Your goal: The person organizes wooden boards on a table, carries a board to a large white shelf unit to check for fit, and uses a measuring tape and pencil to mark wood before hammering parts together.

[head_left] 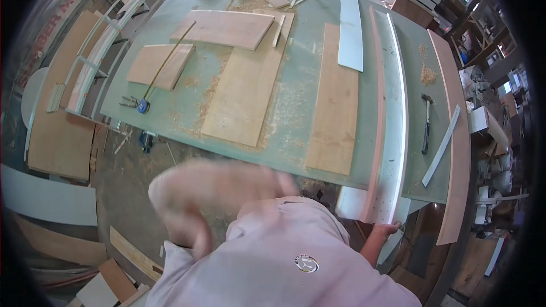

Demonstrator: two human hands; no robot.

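Observation:
My right hand is at the near end of a long narrow board, gripping it from below. The board has a white face, a pinkish wood strip along its left side and a bright white right edge. It runs lengthwise over the green worktable and overhangs the near edge. A white panel lies under its near end. My left hand is smeared by motion in front of my body, its forearm bent across from the left. Its fingers cannot be made out.
On the green table lie plywood boards, a white panel, a tape measure, a hammer, a thin strip and sawdust. A long board lines the right edge. Sheets stand at left.

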